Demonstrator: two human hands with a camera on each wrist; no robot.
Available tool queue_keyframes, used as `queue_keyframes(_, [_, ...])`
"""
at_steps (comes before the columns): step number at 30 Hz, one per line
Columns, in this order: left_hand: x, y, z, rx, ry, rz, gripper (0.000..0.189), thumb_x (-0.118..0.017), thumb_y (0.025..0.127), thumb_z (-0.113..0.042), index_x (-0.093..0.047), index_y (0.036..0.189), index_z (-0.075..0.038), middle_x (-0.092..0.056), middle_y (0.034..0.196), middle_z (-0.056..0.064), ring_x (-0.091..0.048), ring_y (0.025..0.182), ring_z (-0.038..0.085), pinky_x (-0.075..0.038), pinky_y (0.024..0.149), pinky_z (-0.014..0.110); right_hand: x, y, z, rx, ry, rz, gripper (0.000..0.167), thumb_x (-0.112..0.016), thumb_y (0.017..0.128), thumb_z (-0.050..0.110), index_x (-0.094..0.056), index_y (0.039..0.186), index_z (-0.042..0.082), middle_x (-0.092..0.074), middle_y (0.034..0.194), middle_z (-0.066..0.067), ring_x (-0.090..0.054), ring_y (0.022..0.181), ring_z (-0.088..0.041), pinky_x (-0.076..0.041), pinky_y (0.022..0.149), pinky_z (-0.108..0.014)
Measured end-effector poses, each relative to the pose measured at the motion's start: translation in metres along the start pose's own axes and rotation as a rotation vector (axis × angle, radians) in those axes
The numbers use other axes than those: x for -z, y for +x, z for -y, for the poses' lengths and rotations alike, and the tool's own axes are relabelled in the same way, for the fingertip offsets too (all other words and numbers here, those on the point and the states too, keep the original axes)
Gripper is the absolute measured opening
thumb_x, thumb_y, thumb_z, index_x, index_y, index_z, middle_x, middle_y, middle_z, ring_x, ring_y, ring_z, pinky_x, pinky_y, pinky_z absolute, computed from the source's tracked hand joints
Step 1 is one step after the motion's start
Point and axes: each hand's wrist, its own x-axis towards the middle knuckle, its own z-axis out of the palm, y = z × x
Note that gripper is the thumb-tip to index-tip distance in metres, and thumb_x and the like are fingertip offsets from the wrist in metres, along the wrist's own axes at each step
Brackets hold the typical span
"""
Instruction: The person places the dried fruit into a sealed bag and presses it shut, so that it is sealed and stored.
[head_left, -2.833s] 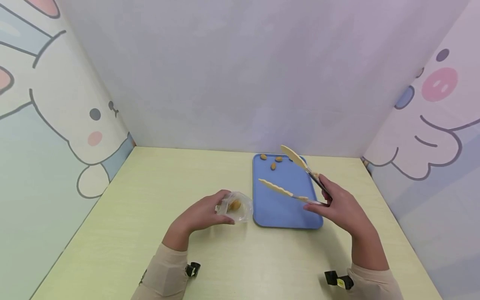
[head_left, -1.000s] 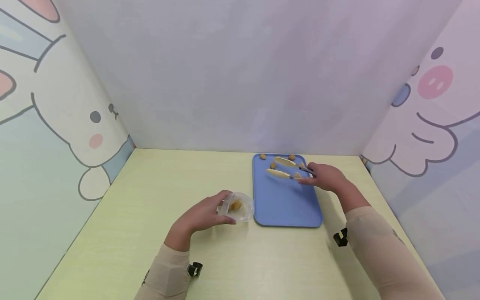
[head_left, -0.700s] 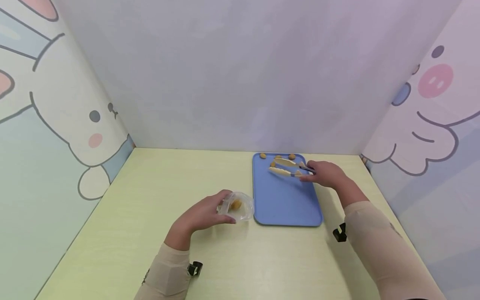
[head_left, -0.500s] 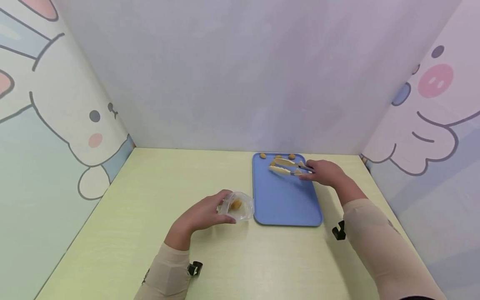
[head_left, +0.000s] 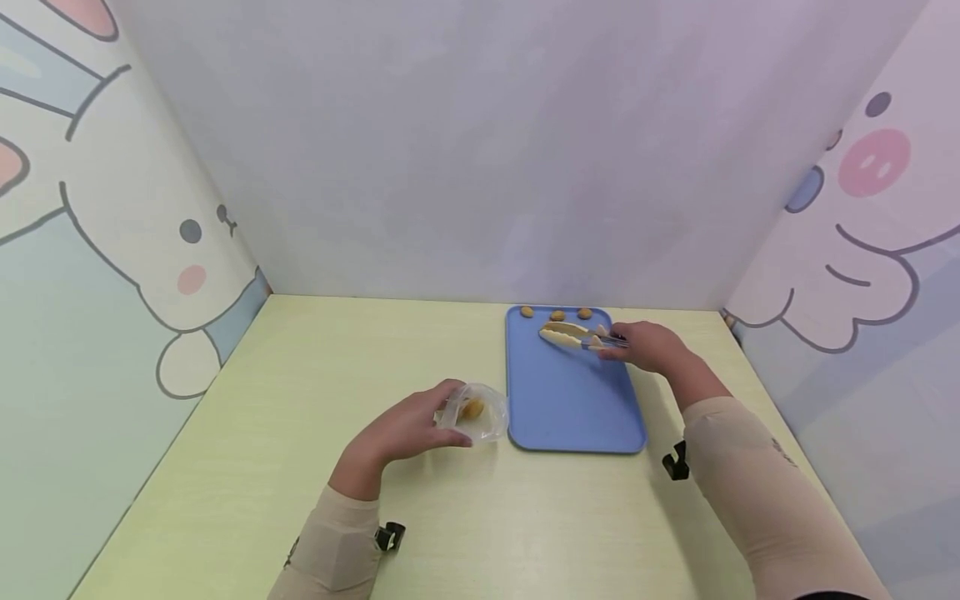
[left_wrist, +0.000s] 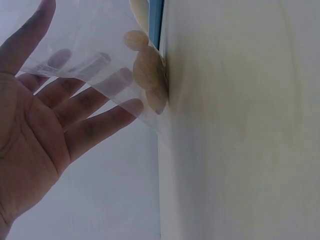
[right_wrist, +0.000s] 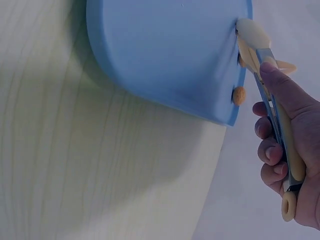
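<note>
My left hand (head_left: 416, 422) holds a clear plastic bag (head_left: 491, 417) with its mouth spread toward the right. Inside the bag lie several brown, oval, nut-like pieces (left_wrist: 148, 68), and my fingers show through the film in the left wrist view. My right hand (head_left: 651, 346) grips metal tongs with cream tips (head_left: 564, 335), low over the far part of the blue tray (head_left: 573, 408). The two tips stand close together, hiding whatever is between them. Three loose brown pieces are along the tray's far edge: a left one (head_left: 527, 312), a middle one (head_left: 557, 316) and a right one (head_left: 584, 313).
The tray lies on a pale wooden table (head_left: 337, 358), right of the bag and close to the back wall (head_left: 480, 167). Side walls with cartoon animals stand at left and right. A black clip (head_left: 390, 537) is on the left sleeve, another clip (head_left: 676, 462) on the right.
The right hand has reached forward over the tray with the tongs. Their tips have closed together where a brown piece lay, and that piece is hidden now. The left hand has hardly moved.
</note>
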Motion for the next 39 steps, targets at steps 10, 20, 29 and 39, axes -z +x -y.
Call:
queue_keyframes(10, [0.000,-0.001,0.000,-0.011,0.014,-0.004,0.070,-0.079,0.080,-0.046,-0.043,0.138,-0.028,-0.063,0.114,0.004,-0.055,0.097,0.014,-0.047,0.088,0.038,-0.007,0.001,-0.002,-0.015,0.018,0.036,0.042,-0.064,0.092,0.048,-0.061,0.108,0.010,-0.065,0.090,-0.006,-0.060,0.081,-0.024,-0.046,0.070,-0.045])
queue_keyframes(20, [0.000,-0.001,-0.001,-0.003,0.014,-0.003,0.070,-0.079,0.080,-0.045,-0.044,0.138,-0.028,-0.063,0.115,0.004,-0.055,0.097,0.015,-0.046,0.088,0.039,-0.011,0.002,-0.002,-0.035,0.048,0.051,0.044,-0.063,0.092,0.047,-0.061,0.115,0.009,-0.067,0.097,-0.008,-0.061,0.088,-0.026,-0.047,0.075,-0.047])
queue_keyframes(29, [0.000,-0.002,-0.001,-0.011,0.009,-0.004,0.070,-0.079,0.080,-0.045,-0.044,0.138,-0.028,-0.063,0.115,0.005,-0.055,0.097,0.014,-0.046,0.088,0.039,-0.012,-0.003,-0.001,-0.056,0.031,0.041,0.055,-0.061,0.093,0.050,-0.058,0.128,0.007,-0.068,0.106,-0.012,-0.063,0.092,-0.029,-0.047,0.075,-0.048])
queue_keyframes(39, [0.001,-0.003,-0.002,-0.015,0.013,-0.004,0.071,-0.078,0.080,-0.046,-0.043,0.139,-0.026,-0.062,0.114,0.005,-0.055,0.098,0.014,-0.046,0.089,0.039,-0.009,-0.016,-0.003,-0.046,0.037,-0.043,0.037,-0.062,0.092,0.052,-0.057,0.098,0.015,-0.055,0.074,-0.001,-0.050,0.065,-0.020,-0.036,0.057,-0.036])
